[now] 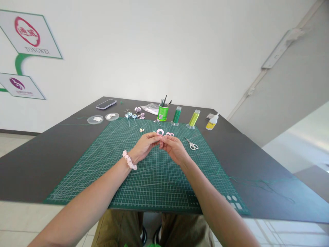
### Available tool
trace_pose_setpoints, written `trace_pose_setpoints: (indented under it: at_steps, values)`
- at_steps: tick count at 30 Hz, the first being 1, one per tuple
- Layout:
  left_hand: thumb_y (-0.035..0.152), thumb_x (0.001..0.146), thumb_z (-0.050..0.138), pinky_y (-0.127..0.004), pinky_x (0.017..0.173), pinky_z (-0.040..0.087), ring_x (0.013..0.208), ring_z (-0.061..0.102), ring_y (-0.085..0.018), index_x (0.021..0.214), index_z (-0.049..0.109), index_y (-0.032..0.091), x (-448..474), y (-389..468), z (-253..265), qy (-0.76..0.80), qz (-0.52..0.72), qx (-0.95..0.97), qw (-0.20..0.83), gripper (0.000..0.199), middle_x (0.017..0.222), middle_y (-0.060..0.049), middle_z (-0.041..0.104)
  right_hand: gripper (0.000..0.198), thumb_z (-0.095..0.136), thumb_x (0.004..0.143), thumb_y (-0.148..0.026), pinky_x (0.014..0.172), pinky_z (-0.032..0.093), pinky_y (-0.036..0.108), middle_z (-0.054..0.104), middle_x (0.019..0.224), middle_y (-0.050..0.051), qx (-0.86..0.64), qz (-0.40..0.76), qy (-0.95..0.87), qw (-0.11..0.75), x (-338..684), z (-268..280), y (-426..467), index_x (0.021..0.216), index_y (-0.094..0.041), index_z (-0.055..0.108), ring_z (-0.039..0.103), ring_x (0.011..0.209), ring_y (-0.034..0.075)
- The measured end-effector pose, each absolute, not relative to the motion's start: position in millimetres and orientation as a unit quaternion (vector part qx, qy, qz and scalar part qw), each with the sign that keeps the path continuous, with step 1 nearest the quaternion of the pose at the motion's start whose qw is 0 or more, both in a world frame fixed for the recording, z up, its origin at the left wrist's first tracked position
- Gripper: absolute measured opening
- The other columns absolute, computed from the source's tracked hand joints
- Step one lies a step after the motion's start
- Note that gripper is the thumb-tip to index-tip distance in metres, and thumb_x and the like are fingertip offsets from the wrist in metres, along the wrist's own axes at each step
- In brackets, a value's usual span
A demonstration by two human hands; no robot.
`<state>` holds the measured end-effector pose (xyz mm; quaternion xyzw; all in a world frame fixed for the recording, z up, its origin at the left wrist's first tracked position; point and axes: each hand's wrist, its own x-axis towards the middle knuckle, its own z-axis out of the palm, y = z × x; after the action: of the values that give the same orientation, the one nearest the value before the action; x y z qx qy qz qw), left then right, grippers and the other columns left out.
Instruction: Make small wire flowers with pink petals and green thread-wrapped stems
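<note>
Both left hand [147,144] and right hand [174,146] are pinching a pink ring [160,130] over the cutting mat [102,164], seemingly unfinished; stemmed flowers [137,109] are lying beyond, apparently done, while pink loops [169,134] nearby are looking unassembled

Glossy green thread [177,116], smooth matt tabletop [56,147]

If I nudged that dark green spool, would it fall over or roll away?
The dark green spool would probably survive a light nudge, since it stands upright on a wider base. Pushed near the top, it might tip, being tall and narrow. Once down, its round shape could let it roll, perhaps in a curve around its narrower end.
</note>
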<state>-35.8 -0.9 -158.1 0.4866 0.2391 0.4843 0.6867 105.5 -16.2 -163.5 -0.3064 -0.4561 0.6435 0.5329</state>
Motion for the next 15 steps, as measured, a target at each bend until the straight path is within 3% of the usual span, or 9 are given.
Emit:
trace_pose_setpoints:
  at_steps: [10, 15]
  values:
    - [0.030, 0.062, 0.080, -0.028, 0.058, 0.045, 0.052, 0.054, -0.012, 0.061, 0.065, 0.013, -34.2, -3.5, -155.9, 0.247, 0.503, 0.464, 0.686, 0.022, 0.055, 0.001, 0.059, 0.019, 0.076, 0.066, -0.031, 0.062, 0.044, 0.028, 0.059, 0.062, 0.000, -0.298, 0.669, -0.452, 0.510, 105.6, -163.3, -20.7, 0.061, -0.016, 0.066, 0.052, 0.059, 0.011]
    - [0.027, 0.058, 0.082, -0.024, 0.064, 0.043, 0.060, 0.053, -0.008, 0.058, 0.065, 0.014, -36.1, -1.6, -156.8, 0.266, 0.531, 0.443, 0.671, 0.021, 0.062, 0.002, 0.060, 0.020, 0.076, 0.066, -0.032, 0.061, 0.044, 0.028, 0.059, 0.061, 0.000, -0.304, 0.674, -0.460, 0.492, 106.8, -162.2, -23.1, 0.059, -0.016, 0.065, 0.052, 0.059, 0.011]
